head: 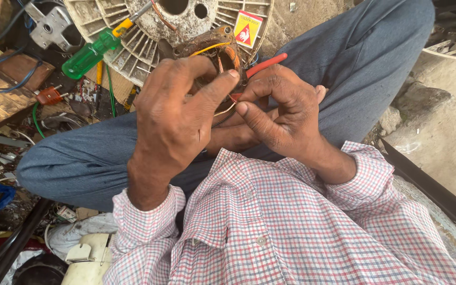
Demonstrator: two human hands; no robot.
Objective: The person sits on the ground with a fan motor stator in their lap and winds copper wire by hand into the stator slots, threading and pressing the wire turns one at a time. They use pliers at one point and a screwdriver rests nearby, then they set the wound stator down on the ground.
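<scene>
Green-handled screwdriver with yellow collar point(92, 54) lies left, shaft angled up-right across white ribbed plastic fan housing point(143, 37). Left hand point(172, 119) curled, thumb and forefinger pinching at copper-wound motor coil point(222, 50); coil sits just beyond both hands, above blue-trousered lap. Right hand point(281, 111) closed around red-handled tool point(266, 63), long axis running up-right, fingertip touching pale wire point(224, 111). One screwdriver, one coil, one small yellow-and-red box point(247, 29).

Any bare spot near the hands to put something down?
Little. Bare ground shows right of the right knee, by the stone. The lap below the left hand is open denim. Crowded: the fan housing carries a screwdriver and matchbox; scrap litters the left floor.
</scene>
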